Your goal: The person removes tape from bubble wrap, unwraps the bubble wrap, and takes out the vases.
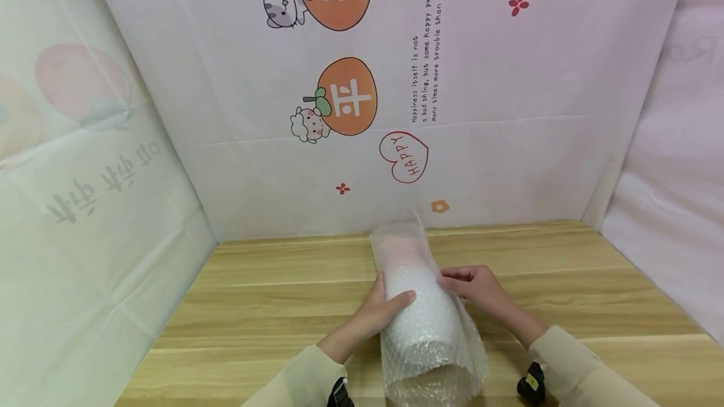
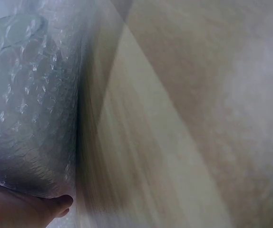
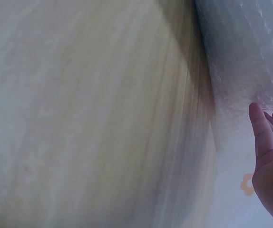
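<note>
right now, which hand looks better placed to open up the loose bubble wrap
Probably the right hand: it touches the right side of the bubble wrap, where the sheet flares out loosely. The left hand lies against the opposite side, thumb on top, so seems better suited to steadying.

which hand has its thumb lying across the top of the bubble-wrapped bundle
The left hand: its thumb lies over the bubble-wrapped bundle, while the right hand touches the bundle's right side.

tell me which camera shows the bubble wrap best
The head view: it shows the bubble wrap almost whole. The left wrist view shows only a close-up part at frame left; the right wrist view, a part at upper right.
</note>
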A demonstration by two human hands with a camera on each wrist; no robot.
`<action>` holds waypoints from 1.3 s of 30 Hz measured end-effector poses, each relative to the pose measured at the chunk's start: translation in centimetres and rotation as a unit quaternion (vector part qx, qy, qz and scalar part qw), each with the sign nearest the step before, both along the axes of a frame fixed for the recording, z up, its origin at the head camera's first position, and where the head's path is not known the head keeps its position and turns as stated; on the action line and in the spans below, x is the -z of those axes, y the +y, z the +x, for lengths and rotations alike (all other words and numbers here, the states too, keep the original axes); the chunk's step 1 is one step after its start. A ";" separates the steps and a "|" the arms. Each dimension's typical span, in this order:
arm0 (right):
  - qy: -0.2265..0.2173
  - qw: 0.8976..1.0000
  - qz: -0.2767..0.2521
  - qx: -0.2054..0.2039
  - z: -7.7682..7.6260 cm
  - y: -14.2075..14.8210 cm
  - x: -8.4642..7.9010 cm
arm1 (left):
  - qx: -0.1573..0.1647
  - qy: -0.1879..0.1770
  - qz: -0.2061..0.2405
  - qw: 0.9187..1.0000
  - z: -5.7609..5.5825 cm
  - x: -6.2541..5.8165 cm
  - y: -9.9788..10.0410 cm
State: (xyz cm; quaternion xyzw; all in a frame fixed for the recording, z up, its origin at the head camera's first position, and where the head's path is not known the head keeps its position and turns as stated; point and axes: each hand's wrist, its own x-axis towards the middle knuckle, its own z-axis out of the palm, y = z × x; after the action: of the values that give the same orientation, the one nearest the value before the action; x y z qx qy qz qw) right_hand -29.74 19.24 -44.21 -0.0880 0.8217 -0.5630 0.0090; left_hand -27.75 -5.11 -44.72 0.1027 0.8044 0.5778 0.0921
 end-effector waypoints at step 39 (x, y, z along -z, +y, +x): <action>0.047 0.998 0.036 -0.008 -0.3 -0.1 0.4 | -0.002 0.002 -0.007 1.000 -0.2 0.1 0.0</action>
State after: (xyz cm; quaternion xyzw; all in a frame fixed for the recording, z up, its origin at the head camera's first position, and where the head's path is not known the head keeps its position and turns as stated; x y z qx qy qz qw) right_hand -30.00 19.18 -44.62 -0.1207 0.8403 -0.5280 -0.0222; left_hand -27.90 -5.11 -44.87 0.1014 0.8087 0.5723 0.0904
